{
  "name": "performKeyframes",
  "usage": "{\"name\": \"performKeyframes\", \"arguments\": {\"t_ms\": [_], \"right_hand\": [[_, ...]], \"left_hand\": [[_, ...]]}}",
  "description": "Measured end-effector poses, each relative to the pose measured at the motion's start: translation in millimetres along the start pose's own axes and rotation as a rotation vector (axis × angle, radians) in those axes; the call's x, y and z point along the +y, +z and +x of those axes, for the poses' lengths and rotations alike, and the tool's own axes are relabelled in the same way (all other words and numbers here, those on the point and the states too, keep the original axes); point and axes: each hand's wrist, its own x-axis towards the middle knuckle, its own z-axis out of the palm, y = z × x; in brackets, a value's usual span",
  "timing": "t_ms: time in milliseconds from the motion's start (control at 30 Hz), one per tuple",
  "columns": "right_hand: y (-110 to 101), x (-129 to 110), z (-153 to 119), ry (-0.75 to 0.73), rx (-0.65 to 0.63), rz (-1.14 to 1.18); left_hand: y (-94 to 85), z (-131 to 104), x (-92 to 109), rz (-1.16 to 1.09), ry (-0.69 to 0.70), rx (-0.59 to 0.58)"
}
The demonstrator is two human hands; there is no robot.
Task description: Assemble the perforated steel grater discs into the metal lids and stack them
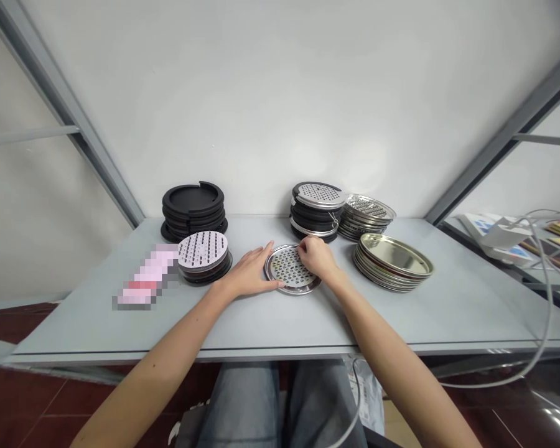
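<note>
Denim-clad legs (238, 404) are below the grip, under the near edge of a pale grey tabletop (270, 333), with a plastic-wrapped package (372, 404) beside the right knee.

On the table, straight ahead of the person, lies a round metal grater (287, 270), flat and face up. Its silvery face carries rows of dark-looking raised holes, some with a faint yellowish glint, inside a smooth, mirror-bright rim. The left hand (251, 274) grasps it at the left side, thumb laid along the near rim and fingers stretched toward the far one. The right hand (318, 255) is curled, fingers bent down onto the right part of the face; its fingertips are hidden, so I cannot tell whether they pinch anything.

Just left of the grip stands a short stack of grater discs (203, 249), the top one pale with slanted rows of slots (a blurred pink patch (152, 274) lies left of it). To the right of the grip is a leaning pile of shiny gold-toned lids (396, 255).

Farther off, beyond the left hand, black ring-shaped holders (193, 208) are piled up. Beyond the right hand rises a black stack topped by a perforated disc (318, 194), with silver-rimmed graters (368, 211) beside it, before a white wall (261, 112).
</note>
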Motion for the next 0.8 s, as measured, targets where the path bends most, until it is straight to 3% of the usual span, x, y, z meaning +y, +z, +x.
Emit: {"name": "performKeyframes", "arguments": {"t_ms": [800], "right_hand": [[-1.6,1.6,0.8,0.085,0.006,0.052]], "left_hand": [[-0.9,-0.3,0.8,0.006,-0.015,-0.04]]}}
